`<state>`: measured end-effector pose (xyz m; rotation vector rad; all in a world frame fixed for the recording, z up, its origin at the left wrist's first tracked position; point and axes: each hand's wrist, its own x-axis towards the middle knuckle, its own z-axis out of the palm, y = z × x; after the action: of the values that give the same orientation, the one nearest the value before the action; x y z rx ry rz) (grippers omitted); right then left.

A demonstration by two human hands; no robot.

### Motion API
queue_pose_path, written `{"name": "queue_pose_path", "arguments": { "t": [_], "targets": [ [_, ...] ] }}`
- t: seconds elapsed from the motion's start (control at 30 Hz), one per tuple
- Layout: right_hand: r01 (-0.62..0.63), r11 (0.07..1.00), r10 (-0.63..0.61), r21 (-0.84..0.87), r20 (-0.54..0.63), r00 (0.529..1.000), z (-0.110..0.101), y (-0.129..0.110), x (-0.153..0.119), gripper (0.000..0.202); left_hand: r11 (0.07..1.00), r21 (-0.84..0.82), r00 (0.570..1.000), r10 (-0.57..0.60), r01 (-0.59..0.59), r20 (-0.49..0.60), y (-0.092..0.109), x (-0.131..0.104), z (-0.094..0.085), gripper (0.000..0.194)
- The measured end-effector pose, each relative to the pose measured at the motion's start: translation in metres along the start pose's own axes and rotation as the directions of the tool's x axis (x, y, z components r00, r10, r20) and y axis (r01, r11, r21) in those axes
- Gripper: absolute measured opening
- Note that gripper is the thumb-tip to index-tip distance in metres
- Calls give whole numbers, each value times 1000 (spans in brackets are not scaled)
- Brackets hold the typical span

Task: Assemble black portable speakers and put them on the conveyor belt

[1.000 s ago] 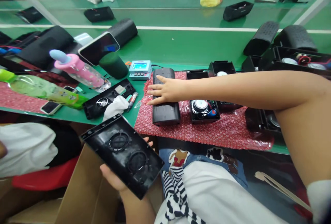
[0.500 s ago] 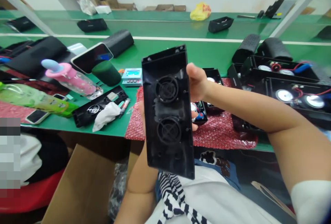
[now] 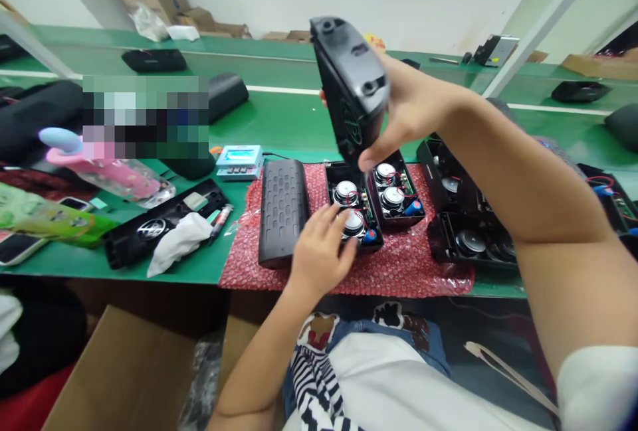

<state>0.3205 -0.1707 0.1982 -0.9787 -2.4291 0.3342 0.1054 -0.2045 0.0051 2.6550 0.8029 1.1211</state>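
I have the right hand (image 3: 411, 105) raised above the worktop (image 3: 284, 119), its fingers closed around a black casing (image 3: 349, 66) held up on a tilt, one end face turned toward my camera. The left hand (image 3: 321, 248) is lower, fingers spread, over the left side of an open speaker box (image 3: 355, 204); I can't tell whether they touch it. That box sits on red bubble wrap (image 3: 399, 275) along the worktop's near edge, with a second open box (image 3: 399, 200) just to its right and a dark textured shell (image 3: 284, 208) to its left. Behind the wrap's far left corner I see a light-blue device (image 3: 239, 163). Farther left, a white cloth (image 3: 180, 242) lies against a black panel (image 3: 149, 232) near the worktop's near edge.
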Motion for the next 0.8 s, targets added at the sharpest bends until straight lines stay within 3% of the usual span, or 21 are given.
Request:
{"name": "queue_pose_path", "arguments": {
  "t": [0.07, 0.17, 0.27, 0.37, 0.43, 0.57, 0.7, 0.8],
  "targets": [
    [-73, 984, 63, -163, -66, 996, 2, 9, 8, 90, 997, 17, 986, 67, -71, 151, 13, -1, 20, 52],
    [-305, 934, 278, -187, -156, 948, 18, 35, 19, 83, 999, 22, 959, 35, -43, 281, 21, -2, 41, 53],
    [-474, 869, 461, -140, -119, 880, 48, 75, 20, 77, 1000, 15, 949, -26, 22, 314, 20, -2, 44, 42],
    [-469, 864, 465, -180, -69, 883, 79, 111, 8, 79, 997, 51, 951, -70, 58, 301, 21, -7, 37, 40],
    [-508, 827, 503, -240, -87, 860, 97, 128, -3, 82, 992, 92, 964, -107, 87, 243, 24, -17, 32, 45],
    [-708, 637, 665, -305, -247, 705, 124, 150, -16, 92, 994, 35, 994, -102, 101, 31, 32, -48, 28, 39],
    [-798, 529, 707, -288, -371, 602, 143, 159, -14, 96, 985, -27, 970, -174, 172, -167, 37, -68, 24, 33],
    [-900, 323, 860, -293, -306, 409, 146, 145, -4, 101, 977, -28, 960, -211, 209, -182, 36, -71, 25, 47]
  ]
}}
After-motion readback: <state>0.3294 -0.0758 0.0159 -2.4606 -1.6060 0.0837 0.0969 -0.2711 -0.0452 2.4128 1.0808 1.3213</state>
